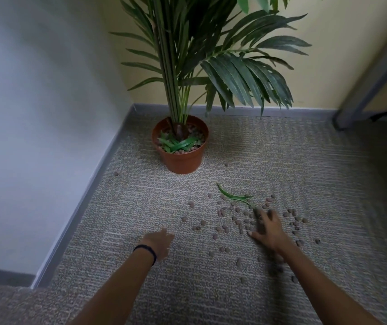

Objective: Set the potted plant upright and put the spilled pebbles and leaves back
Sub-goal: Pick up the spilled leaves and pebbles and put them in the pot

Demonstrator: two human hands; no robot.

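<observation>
The palm plant stands upright in its terracotta-coloured pot in the room's corner, with pebbles and several loose green leaves lying on top of the filling. Several brown pebbles are scattered over the carpet in front of the pot, mostly to the right. One green leaf lies among them. My right hand lies flat on the pebbles with its fingers spread, fingertips close to the leaf's stem end. My left hand hovers low over bare carpet to the left, fingers relaxed, holding nothing; a dark band circles its wrist.
A white wall with a grey skirting board runs along the left, a yellow wall behind the plant. A grey metal post leans at the right with a black cable near its foot. A lone pebble lies near the left skirting.
</observation>
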